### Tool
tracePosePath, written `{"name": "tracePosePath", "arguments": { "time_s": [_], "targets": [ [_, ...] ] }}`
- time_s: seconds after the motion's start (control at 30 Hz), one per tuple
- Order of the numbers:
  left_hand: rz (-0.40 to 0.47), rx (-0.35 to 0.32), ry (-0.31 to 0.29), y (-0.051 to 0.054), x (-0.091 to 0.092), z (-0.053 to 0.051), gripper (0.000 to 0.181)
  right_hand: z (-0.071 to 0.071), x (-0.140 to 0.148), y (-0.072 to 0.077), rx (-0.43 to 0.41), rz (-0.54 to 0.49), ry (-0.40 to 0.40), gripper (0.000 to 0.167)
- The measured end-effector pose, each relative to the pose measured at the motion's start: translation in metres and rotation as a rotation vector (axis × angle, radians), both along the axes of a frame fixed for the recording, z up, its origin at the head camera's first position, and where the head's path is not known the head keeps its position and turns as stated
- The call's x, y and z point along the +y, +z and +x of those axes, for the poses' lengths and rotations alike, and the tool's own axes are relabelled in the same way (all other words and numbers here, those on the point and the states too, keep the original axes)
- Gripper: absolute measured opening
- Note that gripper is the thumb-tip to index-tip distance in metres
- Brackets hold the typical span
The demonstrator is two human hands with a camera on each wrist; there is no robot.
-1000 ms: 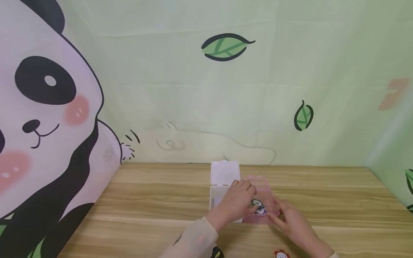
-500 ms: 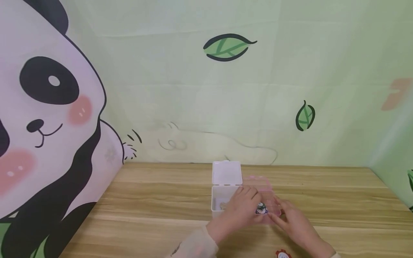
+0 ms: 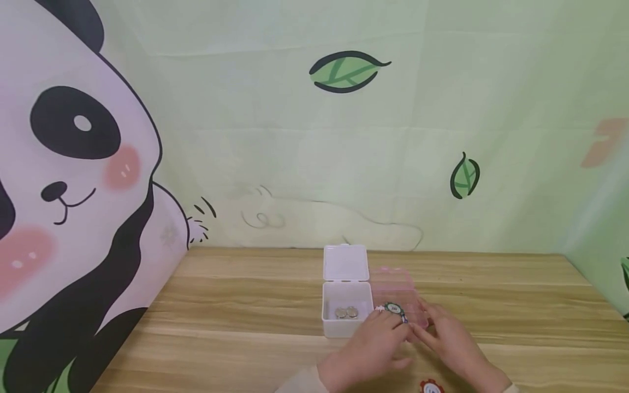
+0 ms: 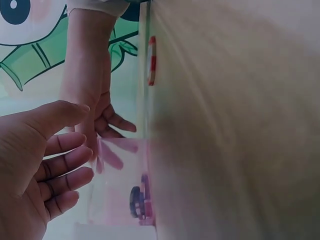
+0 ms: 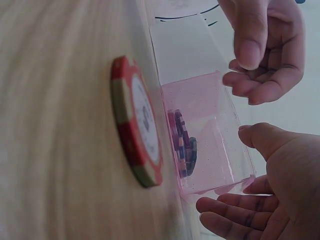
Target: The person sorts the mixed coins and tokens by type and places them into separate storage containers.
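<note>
My left hand point(image 3: 371, 346) hovers at the near side of a clear pink box point(image 3: 410, 299), its fingers loosely bent with nothing visible between them. Around the box's near right corner my right hand point(image 3: 457, 344) holds on, thumb at the front wall and fingers along the side. Inside lie several poker chips point(image 5: 180, 145), a green-edged chip point(image 3: 393, 309) among them; some are partly hidden by my left hand in the head view. Beside it stands a white box point(image 3: 339, 328), lid raised, with two metallic coins point(image 3: 346, 313) on its floor.
A red poker chip point(image 3: 432, 387) lies on the wooden table point(image 3: 245, 316) near its front, and looms large in the right wrist view. A cloth backdrop point(image 3: 275, 131) with a panda print rises behind and beside the table.
My left hand has drawn back toward me from above the two boxes, uncovering the coins in the white box and more of the chips. My right hand has stayed at the pink box's corner.
</note>
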State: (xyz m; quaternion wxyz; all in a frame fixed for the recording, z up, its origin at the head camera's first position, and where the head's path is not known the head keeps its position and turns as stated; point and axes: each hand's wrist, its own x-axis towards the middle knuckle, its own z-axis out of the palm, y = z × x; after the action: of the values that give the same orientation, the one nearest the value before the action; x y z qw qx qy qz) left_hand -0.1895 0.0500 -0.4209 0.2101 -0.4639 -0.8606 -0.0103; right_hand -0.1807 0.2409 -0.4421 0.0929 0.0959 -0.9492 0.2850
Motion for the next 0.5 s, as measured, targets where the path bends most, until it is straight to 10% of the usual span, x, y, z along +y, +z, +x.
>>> {"name": "tracePosePath", "arguments": {
  "time_s": [0.5],
  "targets": [
    [-0.012, -0.136, -0.059, -0.011, 0.005, 0.014, 0.029, 0.002, -0.001, -0.002, 0.021, -0.009, -0.005, 0.060]
  ]
}}
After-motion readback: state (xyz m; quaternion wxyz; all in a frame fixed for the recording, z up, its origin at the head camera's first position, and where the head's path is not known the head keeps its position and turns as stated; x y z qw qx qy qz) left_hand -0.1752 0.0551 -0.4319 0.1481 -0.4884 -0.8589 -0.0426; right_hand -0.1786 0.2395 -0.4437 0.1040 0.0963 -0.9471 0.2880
